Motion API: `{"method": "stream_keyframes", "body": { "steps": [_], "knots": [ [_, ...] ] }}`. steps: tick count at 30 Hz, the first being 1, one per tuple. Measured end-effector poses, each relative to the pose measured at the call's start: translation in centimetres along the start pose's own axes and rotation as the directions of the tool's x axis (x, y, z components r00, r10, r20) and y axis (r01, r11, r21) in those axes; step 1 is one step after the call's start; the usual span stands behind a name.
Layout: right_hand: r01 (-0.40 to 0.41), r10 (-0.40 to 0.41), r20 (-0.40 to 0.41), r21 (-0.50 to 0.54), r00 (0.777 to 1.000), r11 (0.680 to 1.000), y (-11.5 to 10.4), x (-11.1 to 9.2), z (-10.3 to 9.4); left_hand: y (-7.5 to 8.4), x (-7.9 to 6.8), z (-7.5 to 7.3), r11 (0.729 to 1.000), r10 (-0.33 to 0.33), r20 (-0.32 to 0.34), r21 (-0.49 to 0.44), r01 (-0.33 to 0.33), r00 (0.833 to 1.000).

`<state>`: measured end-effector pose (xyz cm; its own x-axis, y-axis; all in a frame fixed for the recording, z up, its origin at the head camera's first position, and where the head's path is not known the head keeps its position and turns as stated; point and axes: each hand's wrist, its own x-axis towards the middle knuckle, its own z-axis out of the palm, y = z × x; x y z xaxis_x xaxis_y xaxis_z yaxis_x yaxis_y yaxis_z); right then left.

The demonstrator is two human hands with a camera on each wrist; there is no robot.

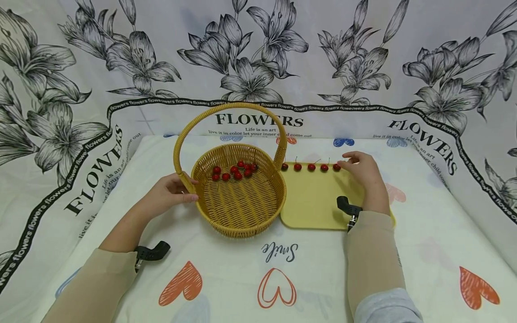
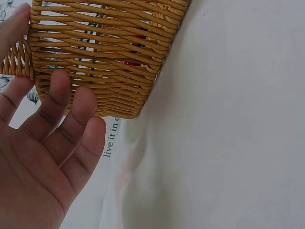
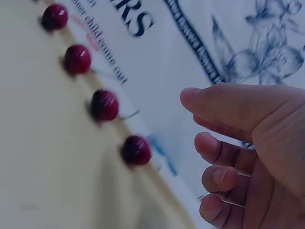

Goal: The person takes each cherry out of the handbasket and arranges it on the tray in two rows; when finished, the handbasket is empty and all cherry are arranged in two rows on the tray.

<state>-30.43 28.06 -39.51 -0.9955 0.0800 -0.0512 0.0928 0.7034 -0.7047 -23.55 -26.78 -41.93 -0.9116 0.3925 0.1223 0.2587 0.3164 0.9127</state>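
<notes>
My left hand grips the yellow wicker basket at the base of its tall handle, with the thumb on the near side. In the left wrist view the other fingers of the left hand spread loosely beside the woven wall. Several red cherries lie in the basket toward its back. My right hand hovers by the right end of a row of cherries along the tray's far edge. In the right wrist view its fingers bend loosely, with a gap to the nearest cherry.
A pale yellow tray lies right of the basket, close against it. Beneath both is a white cloth printed with hearts. A flower-printed curtain rises behind and at the sides.
</notes>
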Motion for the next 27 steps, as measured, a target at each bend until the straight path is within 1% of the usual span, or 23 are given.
{"method": "stream_keyframes", "body": {
  "steps": [7, 12, 15, 17, 19, 22, 25, 27],
  "knots": [
    [0.123, -0.123, -0.038, 0.005, 0.992, 0.992, -4.0, -1.7, -1.5, 0.0, 0.0, 0.0, 1.000, 0.016, 0.003, -0.006, -0.016, 1.000],
    [0.195, -0.193, -0.053, 0.038, 0.980, 0.980, -6.7, -2.8, -1.7, -0.1, 0.1, 0.0, 0.999, 0.032, 0.003, -0.011, -0.032, 0.999],
    [0.234, -0.231, -0.042, 0.103, 0.972, 0.967, -8.2, -3.5, -1.3, -0.2, 0.1, 0.0, 0.999, 0.041, 0.001, -0.012, -0.041, 0.999],
    [0.269, -0.268, -0.028, 0.165, 0.963, 0.949, -9.1, -3.9, -1.0, -0.2, 0.1, 0.0, 0.999, 0.043, 0.000, -0.013, -0.043, 0.999],
    [0.298, -0.306, -0.006, 0.240, 0.952, 0.924, -10.0, -4.3, -0.6, -0.2, 0.1, 0.0, 0.999, 0.041, -0.002, -0.012, -0.041, 0.999],
    [0.353, -0.381, 0.027, 0.322, 0.924, 0.878, -11.2, -5.1, 0.0, -0.3, 0.1, 0.1, 0.999, 0.041, -0.002, -0.013, -0.041, 0.999],
    [0.391, -0.445, 0.083, 0.357, 0.892, 0.849, -12.5, -5.9, 0.7, -0.2, 0.1, 0.0, 0.999, 0.041, -0.001, -0.012, -0.041, 0.999],
    [0.412, -0.481, 0.128, 0.358, 0.867, 0.838, -13.3, -6.4, 1.2, -0.2, 0.1, 0.0, 0.999, 0.041, 0.001, -0.009, -0.041, 0.999]
  ]
}}
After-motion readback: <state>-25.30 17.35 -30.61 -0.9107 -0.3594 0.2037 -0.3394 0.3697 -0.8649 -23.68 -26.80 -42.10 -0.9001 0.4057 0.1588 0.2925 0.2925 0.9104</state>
